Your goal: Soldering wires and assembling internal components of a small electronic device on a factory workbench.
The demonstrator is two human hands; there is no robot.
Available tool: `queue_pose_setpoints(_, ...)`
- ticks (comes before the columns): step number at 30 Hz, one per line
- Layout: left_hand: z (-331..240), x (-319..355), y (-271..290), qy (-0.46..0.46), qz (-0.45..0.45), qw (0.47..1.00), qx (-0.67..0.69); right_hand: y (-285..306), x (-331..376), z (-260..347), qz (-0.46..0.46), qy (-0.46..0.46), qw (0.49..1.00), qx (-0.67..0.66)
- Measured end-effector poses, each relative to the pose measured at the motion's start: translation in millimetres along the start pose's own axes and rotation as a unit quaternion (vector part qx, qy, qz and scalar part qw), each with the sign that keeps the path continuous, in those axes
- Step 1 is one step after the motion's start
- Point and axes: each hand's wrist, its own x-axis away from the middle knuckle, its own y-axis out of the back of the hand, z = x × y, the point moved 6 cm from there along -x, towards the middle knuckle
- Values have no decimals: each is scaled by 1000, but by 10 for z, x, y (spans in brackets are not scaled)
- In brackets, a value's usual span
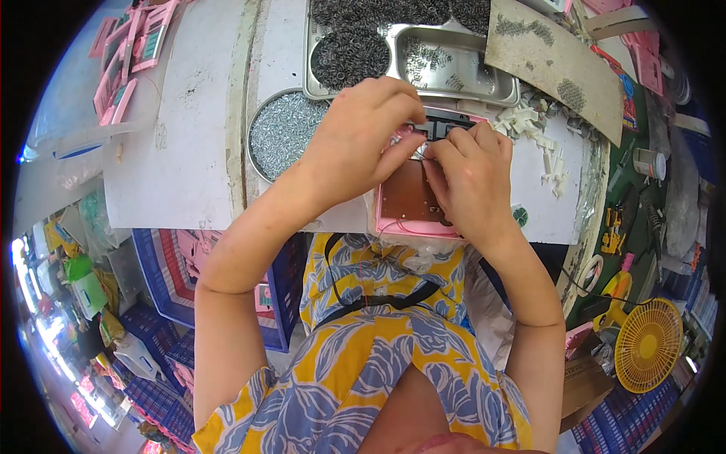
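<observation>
Both hands meet over the pink casing (393,219), fingertips pressed together on something tiny at its far edge — too small to tell what. Left hand (355,144) comes in from the left, thumb and forefinger closed by the black part (446,125); right hand (473,178) covers the casing's right side, pinching alongside. That casing lies flat on the white table (181,151), brown board (408,193) facing up, long axis running near to far. Round dish of small screws (283,132) sits just left, nearer the left hand.

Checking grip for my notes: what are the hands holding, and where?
Both hands, left hand and right hand, pinch the top edge of the pink casing.
</observation>
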Motion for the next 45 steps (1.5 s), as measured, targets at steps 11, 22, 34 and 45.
queue_pose_setpoints(11,-213,524,-311,113,-29,992,49,68,138,-140,-44,-68,986,-148)
queue_pose_setpoints(22,-211,425,-395,145,72,987,-1,118,129,-117,-39,-53,996,-62)
queue_pose_setpoints(34,-133,366,-347,182,-58,981,40,133,196,-423,5,-173,952,-252)
queue_pose_setpoints(45,-213,342,-187,152,-123,977,82,62,158,-240,-34,-74,994,-79)
